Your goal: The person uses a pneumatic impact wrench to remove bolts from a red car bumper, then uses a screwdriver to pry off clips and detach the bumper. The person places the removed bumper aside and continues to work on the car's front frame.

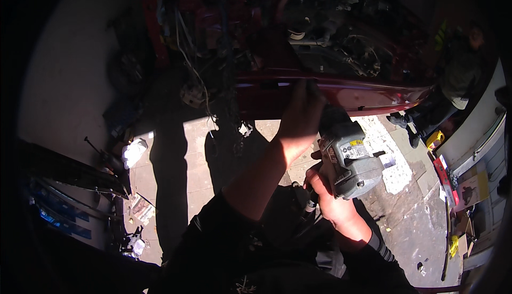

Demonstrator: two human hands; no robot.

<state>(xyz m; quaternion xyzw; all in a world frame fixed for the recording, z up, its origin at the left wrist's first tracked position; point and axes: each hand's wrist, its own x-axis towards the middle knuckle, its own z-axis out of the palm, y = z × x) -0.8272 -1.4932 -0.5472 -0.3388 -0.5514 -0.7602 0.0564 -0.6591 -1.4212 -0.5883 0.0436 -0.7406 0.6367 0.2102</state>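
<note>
A person's right grip (332,203) is wrapped around a grey power tool (354,160) near a dark red car panel (368,94); whether the shadowed left grip (304,113) holds anything, one cannot tell.

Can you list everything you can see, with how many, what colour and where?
Car body: one, dark red, top middle
Power tool: one, mostly grey, right of middle
Person: one, dark clothes, upper right
Box: one, mostly red, right side
Bundle: one, white, floor at left
Wall: one, pale, far left
Floor: one, grey, sunny and shadowed, below the car body
Other bits: can't count, mixed colours, both sides, some too dark
Sleeves: two, dark, bottom
Left hand: one, bare, before the car body
Right hand: one, bare, holding the power tool
</note>
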